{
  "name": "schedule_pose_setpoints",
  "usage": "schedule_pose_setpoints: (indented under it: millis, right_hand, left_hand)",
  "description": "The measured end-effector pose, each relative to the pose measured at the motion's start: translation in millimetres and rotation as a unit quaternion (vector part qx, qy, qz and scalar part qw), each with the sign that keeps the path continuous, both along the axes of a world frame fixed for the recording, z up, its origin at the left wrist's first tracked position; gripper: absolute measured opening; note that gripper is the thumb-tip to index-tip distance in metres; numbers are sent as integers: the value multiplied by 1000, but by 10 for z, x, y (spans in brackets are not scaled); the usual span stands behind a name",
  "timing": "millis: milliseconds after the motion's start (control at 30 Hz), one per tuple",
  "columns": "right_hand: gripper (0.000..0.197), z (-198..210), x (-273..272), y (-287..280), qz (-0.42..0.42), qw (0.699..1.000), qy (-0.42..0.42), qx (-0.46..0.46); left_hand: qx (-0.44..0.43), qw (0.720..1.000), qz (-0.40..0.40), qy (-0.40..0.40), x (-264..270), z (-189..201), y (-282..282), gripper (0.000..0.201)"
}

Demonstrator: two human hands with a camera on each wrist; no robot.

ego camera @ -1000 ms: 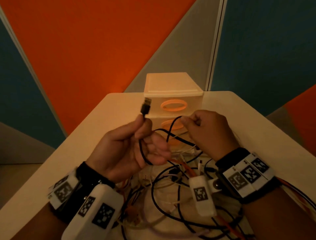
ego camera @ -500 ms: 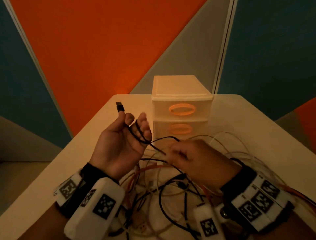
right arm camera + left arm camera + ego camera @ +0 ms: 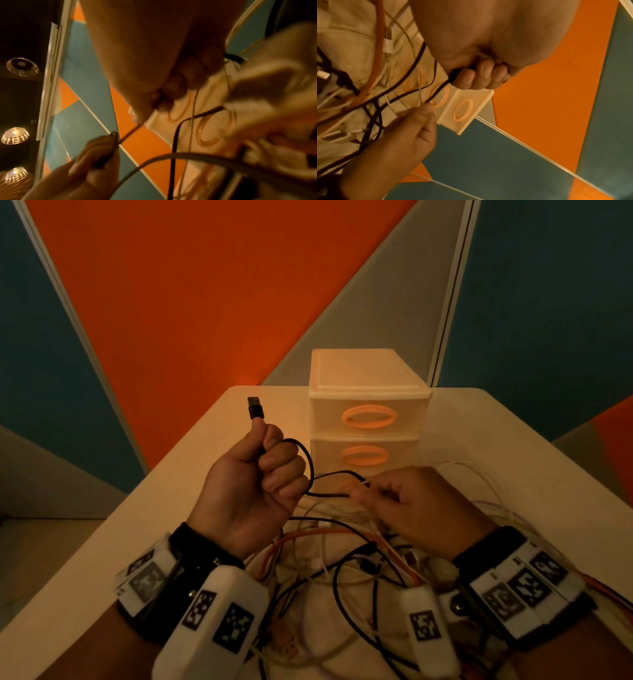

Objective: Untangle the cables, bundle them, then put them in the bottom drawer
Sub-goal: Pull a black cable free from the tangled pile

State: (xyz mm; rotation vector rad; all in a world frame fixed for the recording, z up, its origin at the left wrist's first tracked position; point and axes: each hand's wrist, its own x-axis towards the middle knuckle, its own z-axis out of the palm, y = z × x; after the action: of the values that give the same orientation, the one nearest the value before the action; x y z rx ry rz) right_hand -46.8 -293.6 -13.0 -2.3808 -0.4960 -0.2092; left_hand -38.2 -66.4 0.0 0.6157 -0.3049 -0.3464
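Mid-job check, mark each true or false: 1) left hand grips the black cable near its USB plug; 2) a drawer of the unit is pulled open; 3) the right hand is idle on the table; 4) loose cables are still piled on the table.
1) True: the left hand grips the black cable, with the USB plug above the fist.
2) False: both visible drawers of the drawer unit look closed.
3) False: the right hand pinches the cable.
4) True: the cable pile remains tangled.

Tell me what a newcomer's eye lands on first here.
First, the left hand, raised above the table, grips a black cable with its USB plug sticking up. Beside it the right hand pinches the same cable over a tangle of white, orange and black cables. Behind stands a drawer unit with orange handles.
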Motion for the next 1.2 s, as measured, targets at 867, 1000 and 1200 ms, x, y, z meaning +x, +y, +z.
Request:
schedule_pose_setpoints:
  millis: [867,1000,1200]
  right_hand:
    - [11,17,31,-94,-61,995,-63,49]
    - [32,-11,18,17,-109,983,-142,37]
    - [25,-55,96,-133,6,999,48,19]
  left_hand:
    - [24,998,62,-7,6,71,145,39]
    - [-20,998,-3,-52,-25,118,202,38]
    - [-50,992,-98,-68,-56,166,240,37]
